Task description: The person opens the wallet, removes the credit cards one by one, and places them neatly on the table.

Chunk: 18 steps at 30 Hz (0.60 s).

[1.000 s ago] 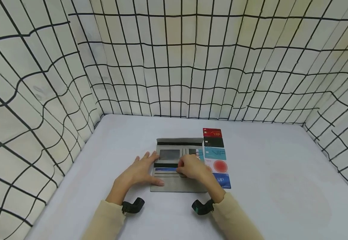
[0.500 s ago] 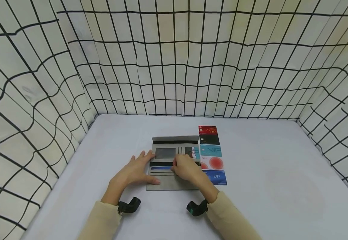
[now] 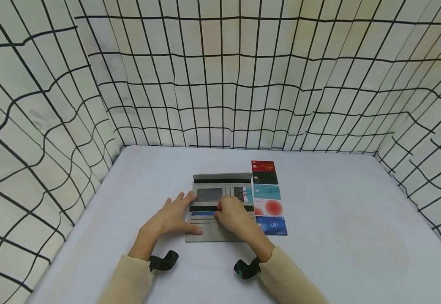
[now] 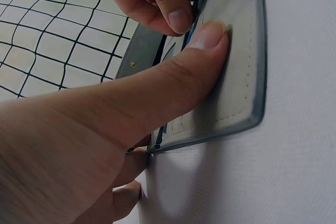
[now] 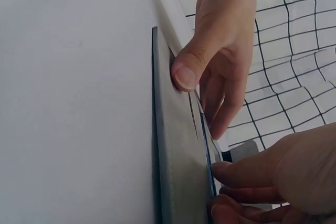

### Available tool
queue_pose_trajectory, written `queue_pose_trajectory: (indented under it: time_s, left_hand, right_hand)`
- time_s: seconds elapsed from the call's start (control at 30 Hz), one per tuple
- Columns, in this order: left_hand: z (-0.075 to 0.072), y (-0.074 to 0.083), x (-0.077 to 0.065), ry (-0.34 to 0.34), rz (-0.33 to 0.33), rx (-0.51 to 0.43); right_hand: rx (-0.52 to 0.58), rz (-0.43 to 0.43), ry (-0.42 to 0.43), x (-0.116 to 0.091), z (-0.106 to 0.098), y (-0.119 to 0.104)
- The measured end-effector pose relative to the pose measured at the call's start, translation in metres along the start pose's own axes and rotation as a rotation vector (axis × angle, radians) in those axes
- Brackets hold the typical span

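A grey wallet (image 3: 216,234) lies unfolded on the white table, with a blue card (image 3: 202,213) showing as a thin strip along a slot of its lower panel. My left hand (image 3: 169,217) is spread at the wallet's left edge; in the left wrist view its thumb (image 4: 173,80) presses on the lower panel. The right hand (image 3: 237,217) pinches at the top edge of the blue card between thumb and fingers, as the right wrist view shows beside the card's edge (image 5: 211,174). Most of that card is hidden inside the slot.
Right of the wallet, a column of cards holds a red card (image 3: 263,166), a black one, a teal card (image 3: 267,191), a white card with a red circle (image 3: 268,207) and a blue VIP card (image 3: 271,226). Black netting (image 3: 220,84) over white cloth surrounds the table.
My right hand and wrist have shifted slightly left along the slot. The left hand keeps its place on the wallet; the whole head view swung a little between the first two frames.
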<state>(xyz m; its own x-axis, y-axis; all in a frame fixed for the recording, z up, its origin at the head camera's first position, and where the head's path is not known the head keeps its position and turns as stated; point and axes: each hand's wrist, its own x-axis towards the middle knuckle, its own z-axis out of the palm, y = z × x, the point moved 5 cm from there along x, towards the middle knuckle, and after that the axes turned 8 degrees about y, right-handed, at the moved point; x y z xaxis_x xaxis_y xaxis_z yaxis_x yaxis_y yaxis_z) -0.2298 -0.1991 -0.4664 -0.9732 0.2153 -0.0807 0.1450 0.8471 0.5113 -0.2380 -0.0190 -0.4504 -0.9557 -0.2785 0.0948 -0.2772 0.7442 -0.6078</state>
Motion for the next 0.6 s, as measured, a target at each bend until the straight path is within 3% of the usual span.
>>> queue_pose_trajectory:
  time_s: [0.3, 0.6]
  left_hand:
    - [-0.001, 0.002, -0.001, 0.007, 0.013, 0.002]
    - [0.000, 0.001, 0.000, 0.004, -0.003, 0.002]
  right_hand:
    - [-0.081, -0.019, 0.045, -0.002, 0.002, -0.003]
    - [0.008, -0.024, 0.000, 0.002, 0.004, 0.006]
